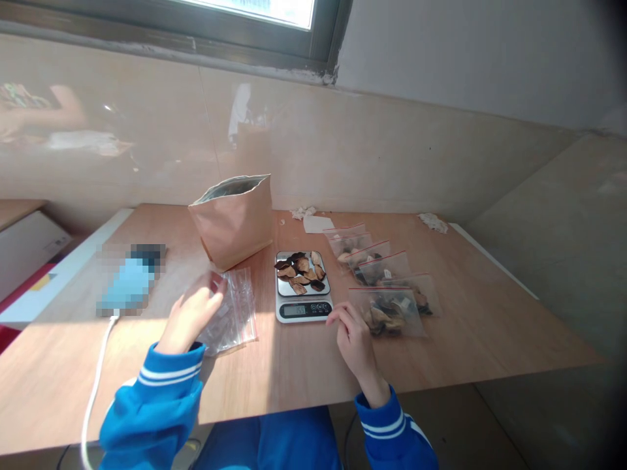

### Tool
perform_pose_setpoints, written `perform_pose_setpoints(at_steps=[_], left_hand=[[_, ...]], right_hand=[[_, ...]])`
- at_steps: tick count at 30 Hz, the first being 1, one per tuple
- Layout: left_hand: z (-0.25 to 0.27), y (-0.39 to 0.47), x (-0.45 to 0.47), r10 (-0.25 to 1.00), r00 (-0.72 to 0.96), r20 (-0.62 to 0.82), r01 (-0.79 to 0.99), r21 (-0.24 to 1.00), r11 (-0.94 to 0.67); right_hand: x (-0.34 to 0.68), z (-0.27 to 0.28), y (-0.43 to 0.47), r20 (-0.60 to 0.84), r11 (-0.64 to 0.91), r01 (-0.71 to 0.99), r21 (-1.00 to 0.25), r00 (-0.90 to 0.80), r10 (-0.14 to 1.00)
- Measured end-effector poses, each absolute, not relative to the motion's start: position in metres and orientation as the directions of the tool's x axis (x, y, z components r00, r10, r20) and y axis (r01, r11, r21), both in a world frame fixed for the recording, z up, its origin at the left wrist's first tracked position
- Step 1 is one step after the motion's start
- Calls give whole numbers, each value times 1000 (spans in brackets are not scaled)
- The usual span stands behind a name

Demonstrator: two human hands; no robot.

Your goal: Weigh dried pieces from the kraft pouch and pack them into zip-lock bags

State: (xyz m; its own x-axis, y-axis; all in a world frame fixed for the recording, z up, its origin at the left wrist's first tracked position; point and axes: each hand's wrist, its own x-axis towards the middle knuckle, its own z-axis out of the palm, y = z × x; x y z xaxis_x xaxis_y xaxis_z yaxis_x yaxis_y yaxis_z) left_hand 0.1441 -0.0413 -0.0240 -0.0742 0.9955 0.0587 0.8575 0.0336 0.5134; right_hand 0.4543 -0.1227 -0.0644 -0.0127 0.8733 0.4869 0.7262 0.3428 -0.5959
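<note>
A white digital kitchen scale (304, 311) sits mid-table, its display lit but the digits too small to read surely. Several dried brown slices (302, 264) lie on its metal plate. My right hand (353, 339) is at the scale's lower right corner, fingers loosely bent, with nothing seen in them. Over a pile of clear zip bags (235, 313) to the left hovers my left hand (193, 312), thumb and fingers apart; its fingertips are slightly blurred. Just right of my right hand lie several filled zip bags (392, 313) holding similar slices, overlapping in a row.
An open brown paper pouch (235, 222) stands behind the clear bags. A blurred-out phone-like object (130, 281) with a white cable (98, 378) lies left. Crumpled tissue (434, 222) and a white paper piece (318, 224) lie near the tiled wall (392, 156). The table's front edge is close to me.
</note>
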Motion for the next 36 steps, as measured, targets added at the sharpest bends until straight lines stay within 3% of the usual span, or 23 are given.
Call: perform_pose_setpoints(at_steps=[2, 3, 7, 9, 13, 15, 20, 22, 26, 29, 33, 36], left_hand=[[-35, -55, 146, 990, 12, -138, 897, 440, 51], [-43, -60, 147, 991, 16, -136, 908, 417, 43], [-69, -65, 146, 986, 119, 120, 919, 363, -155], [-72, -62, 145, 977, 162, 138, 908, 367, -203], [-53, -65, 155, 967, 148, 206, 852, 471, -230], [-38, -72, 168, 937, 188, 294, 780, 536, -324], [-16, -93, 203, 877, 308, 369, 507, 716, -479], [-17, -97, 208, 889, 233, 394, 423, 782, -458], [-21, -92, 205, 920, -86, 383, 342, 879, -334], [-18, -81, 206, 903, -151, 403, 367, 871, -327], [-12, -59, 219, 791, -249, 558, 474, 783, -403], [-18, -44, 230, 744, -303, 596, 507, 762, -404]], right_hand=[[460, -71, -125, 456, 266, 768, -582, 38, 889], [464, -75, -124, 441, 221, 794, -567, 66, 895], [477, -89, -118, 426, 96, 861, -499, 148, 893], [473, -87, -116, 459, 70, 863, -500, 195, 867], [434, -59, -120, 456, 200, 731, -653, 169, 874], [407, -39, -124, 367, 247, 605, -757, 82, 926], [364, -16, -119, 117, 160, 377, -912, -136, 984], [367, -19, -112, 70, 98, 295, -950, -103, 992], [396, -23, -100, 16, 23, 188, -982, -40, 999], [417, -21, -94, 121, 168, 267, -949, -184, 976], [431, -34, -75, 408, 274, 600, -752, 97, 908], [430, -53, -57, 505, 247, 810, -532, 70, 860]])
